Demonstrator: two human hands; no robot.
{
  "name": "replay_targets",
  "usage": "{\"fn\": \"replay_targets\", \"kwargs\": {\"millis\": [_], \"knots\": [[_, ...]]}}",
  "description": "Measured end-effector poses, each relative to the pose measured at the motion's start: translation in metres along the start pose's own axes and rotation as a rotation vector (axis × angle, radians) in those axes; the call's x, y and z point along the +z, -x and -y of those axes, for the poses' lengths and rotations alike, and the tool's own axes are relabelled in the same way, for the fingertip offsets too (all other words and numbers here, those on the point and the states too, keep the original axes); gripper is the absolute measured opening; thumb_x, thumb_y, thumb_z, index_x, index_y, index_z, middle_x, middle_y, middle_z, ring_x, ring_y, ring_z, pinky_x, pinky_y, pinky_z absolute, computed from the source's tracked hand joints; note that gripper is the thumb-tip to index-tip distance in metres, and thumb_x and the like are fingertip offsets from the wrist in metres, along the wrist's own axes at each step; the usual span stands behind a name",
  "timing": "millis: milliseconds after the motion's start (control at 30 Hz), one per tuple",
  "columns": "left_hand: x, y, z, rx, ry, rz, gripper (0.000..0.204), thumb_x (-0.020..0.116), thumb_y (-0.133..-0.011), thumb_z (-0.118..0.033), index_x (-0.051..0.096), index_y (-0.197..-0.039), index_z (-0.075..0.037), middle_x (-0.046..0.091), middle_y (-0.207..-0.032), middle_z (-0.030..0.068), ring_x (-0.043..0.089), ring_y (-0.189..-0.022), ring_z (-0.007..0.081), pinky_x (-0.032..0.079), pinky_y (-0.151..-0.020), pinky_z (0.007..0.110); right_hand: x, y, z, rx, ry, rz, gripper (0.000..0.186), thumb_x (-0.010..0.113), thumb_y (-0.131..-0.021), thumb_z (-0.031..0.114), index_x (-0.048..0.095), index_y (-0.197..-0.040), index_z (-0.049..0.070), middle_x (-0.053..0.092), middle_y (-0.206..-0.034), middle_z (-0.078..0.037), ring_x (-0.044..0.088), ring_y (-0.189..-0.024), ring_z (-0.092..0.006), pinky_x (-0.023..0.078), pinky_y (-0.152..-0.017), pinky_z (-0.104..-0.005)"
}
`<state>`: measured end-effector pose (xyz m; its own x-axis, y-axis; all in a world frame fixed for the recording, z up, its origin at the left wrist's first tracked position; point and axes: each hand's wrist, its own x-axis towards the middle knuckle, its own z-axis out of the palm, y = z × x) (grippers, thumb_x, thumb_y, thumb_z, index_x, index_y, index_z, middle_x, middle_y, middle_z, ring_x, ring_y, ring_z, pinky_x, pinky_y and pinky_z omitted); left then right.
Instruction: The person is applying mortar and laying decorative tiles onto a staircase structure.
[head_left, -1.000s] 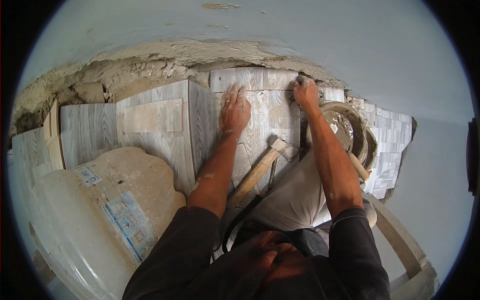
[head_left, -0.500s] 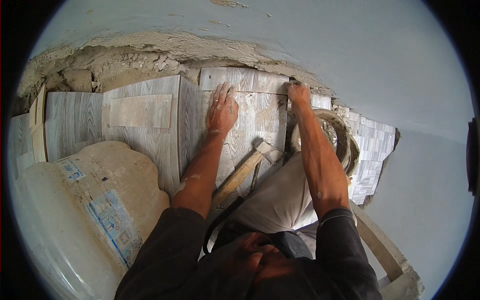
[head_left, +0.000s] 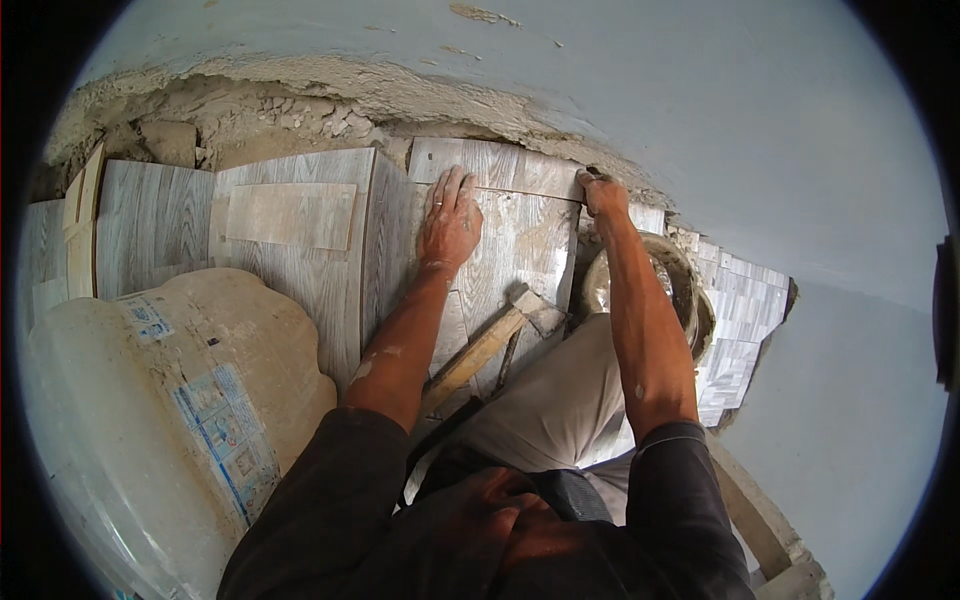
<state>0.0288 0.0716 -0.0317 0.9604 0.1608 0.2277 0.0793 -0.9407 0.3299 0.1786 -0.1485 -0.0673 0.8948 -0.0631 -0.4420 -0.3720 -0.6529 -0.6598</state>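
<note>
A narrow strip of wood-look tile lies along the foot of the wall, its near edge against a larger wood-look tile smeared with mortar. My left hand rests flat, its slightly spread fingers reaching across the seam onto the strip. At the strip's right end my right hand has its fingers curled closed on the corner; the fingertips are partly hidden. Nearer to me, a hammer-like tool with a wooden handle and a broad metal head lies on the tiles.
Behind my right forearm stands a mortar-caked round bucket. A large cloudy plastic container fills the lower left. Loose wood-look tiles stand left of my arm. The blue-grey wall has a rough broken base. A wooden frame is at lower right.
The view has shifted slightly. My left hand stays flat by the seam, and my right hand keeps to the strip's right end, its fingers shifted a little.
</note>
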Motion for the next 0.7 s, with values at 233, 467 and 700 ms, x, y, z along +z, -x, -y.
{"fn": "replay_targets", "kwargs": {"millis": [233, 467, 700], "knots": [[0.003, -0.013, -0.022, 0.076, -0.011, -0.03, 0.053, 0.05, -0.085, -0.018, 0.036, -0.135, -0.01, 0.029, -0.142, 0.0128, 0.027, -0.132, 0.0312, 0.023, -0.108, 0.045, -0.012, -0.046, -0.035, 0.092, -0.194, 0.007, 0.02, 0.063, -0.081, 0.022, 0.062, -0.078, 0.002, 0.054, -0.062, -0.006, 0.046, -0.048, -0.0167, 0.035, -0.045, -0.0326], [0.0, -0.002, -0.007, -0.009, -0.062, -0.032, 0.06, 0.047, -0.087, -0.022, 0.024, -0.142, -0.013, 0.018, -0.147, 0.0158, 0.021, -0.134, 0.0326, 0.016, -0.11, 0.047, -0.032, 0.061, 0.039, 0.213, -0.669, 0.165, 0.017, 0.063, -0.082, 0.016, 0.059, -0.073, 0.003, 0.053, -0.063, -0.003, 0.047, -0.051, -0.014, 0.037, -0.044, -0.0284], [-0.001, -0.004, -0.008, 0.006, -0.044, -0.067, 0.061, 0.046, -0.087, -0.021, 0.023, -0.142, -0.011, 0.017, -0.147, 0.0161, 0.019, -0.135, 0.0324, 0.015, -0.11, 0.048, -0.033, 0.076, 0.038, 0.052, -0.752, 0.407, 0.009, 0.059, -0.086, 0.012, 0.059, -0.089, 0.003, 0.062, -0.076, -0.005, 0.055, -0.059, -0.0118, 0.043, -0.046, -0.0243]]}}
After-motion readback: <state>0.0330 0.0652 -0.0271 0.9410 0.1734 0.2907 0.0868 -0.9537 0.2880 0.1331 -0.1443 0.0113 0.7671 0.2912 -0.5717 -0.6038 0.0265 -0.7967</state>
